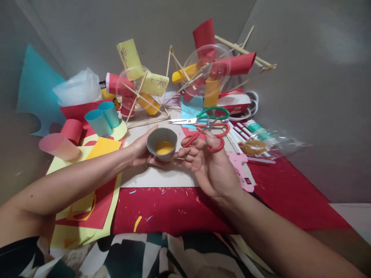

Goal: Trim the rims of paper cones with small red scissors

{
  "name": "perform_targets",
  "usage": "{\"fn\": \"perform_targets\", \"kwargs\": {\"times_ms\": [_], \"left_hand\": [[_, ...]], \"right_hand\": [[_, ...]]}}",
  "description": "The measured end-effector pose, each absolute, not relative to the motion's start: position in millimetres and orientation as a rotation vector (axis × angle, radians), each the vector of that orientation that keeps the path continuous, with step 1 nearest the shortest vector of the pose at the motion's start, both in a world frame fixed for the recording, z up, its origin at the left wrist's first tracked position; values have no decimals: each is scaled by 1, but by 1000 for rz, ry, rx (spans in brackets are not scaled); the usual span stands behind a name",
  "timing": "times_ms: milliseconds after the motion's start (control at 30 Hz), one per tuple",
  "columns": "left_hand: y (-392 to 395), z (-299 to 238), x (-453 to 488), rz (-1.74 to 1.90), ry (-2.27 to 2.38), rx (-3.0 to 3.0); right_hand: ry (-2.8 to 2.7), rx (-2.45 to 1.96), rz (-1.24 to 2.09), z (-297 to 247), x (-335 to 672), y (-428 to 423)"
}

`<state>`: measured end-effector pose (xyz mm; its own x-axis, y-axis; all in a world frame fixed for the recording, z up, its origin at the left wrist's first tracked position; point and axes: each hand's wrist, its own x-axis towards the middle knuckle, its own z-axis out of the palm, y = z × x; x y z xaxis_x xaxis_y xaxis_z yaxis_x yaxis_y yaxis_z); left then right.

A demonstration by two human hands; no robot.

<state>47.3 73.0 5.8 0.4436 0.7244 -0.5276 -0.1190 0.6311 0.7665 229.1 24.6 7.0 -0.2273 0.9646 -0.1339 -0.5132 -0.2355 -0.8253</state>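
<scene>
My left hand (145, 148) is wrapped round the side of a small grey paper cup (152, 141), tilted so its mouth faces me. A round yellow patch (165, 148) shows at the bottom inside. Small scissors with red handles (218, 146) hang on the fingers of my right hand (207, 166), their blades pointing away. The fingertips of that hand reach the cup's right edge; whether they press on it I cannot tell. Just beyond lie larger scissors (185, 121) with green and orange handles, on a light blue paper (193, 108).
A white board (136, 173) lies under my hands on red cloth (162, 212). Stick-and-paper wheels (146, 90) stand behind. Blue paper tubes (98, 122), a pink tube (59, 146) and coloured sheets are left; a pink glue gun (239, 168) and bagged supplies (261, 141) are right.
</scene>
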Motion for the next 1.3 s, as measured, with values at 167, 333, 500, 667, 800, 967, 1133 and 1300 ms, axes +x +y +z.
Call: {"fn": "perform_targets", "kwargs": {"times_ms": [167,333,500,667,800,967,1133,1300], "left_hand": [[74,11,49,403,1107,933],[79,8,48,397,1374,1358],[79,5,43,549,1336,1619],[79,5,36,786,1237,1506],[68,19,30,1045,1212,1363],[35,56,31,1223,1085,1258],[16,74,39,776,903,1416],[12,71,37,590,894,1533]], "right_hand": [[-856,-817,1607,6,230,27],[-874,-830,1528,1,230,34],[-883,-897,1424,0,230,39],[-880,-885,1371,6,229,35],[-1088,-635,1598,7,236,22],[-1285,-354,2161,-4,244,13],[-1432,-236,2457,-1,244,16],[-1538,-326,2549,8,244,14]]}}
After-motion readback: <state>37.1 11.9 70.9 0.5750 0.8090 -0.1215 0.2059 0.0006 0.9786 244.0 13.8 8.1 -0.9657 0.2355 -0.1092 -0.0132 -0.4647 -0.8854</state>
